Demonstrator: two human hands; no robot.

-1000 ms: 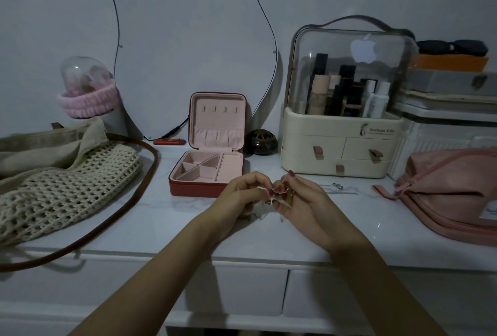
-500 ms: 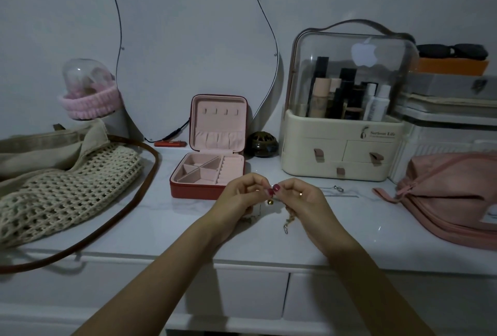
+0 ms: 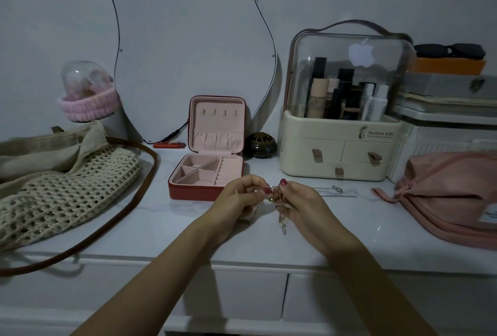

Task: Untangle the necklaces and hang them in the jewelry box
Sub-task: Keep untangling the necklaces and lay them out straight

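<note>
A red jewelry box [image 3: 188,191] stands open at the middle of the white dresser top, its pink lid upright with small hooks. Just in front of it, my left hand [image 3: 239,195] and my right hand [image 3: 301,201] meet above the surface, fingertips together. Both pinch a tangle of thin gold necklaces [image 3: 274,193]. A loose chain end with a clasp [image 3: 283,225] dangles below my right hand. Another small chain piece [image 3: 337,189] lies on the dresser to the right.
A crocheted bag [image 3: 61,195] with a brown strap lies at left. A cream cosmetics organizer [image 3: 338,155] with a clear dome stands at back right, a pink pouch [image 3: 451,195] at far right. A small dark round jar [image 3: 261,145] sits behind the box, below a wall mirror [image 3: 188,39].
My hands stayed together in front of the box, working the tangle. The dangling chain end now hangs lower below my right hand.
</note>
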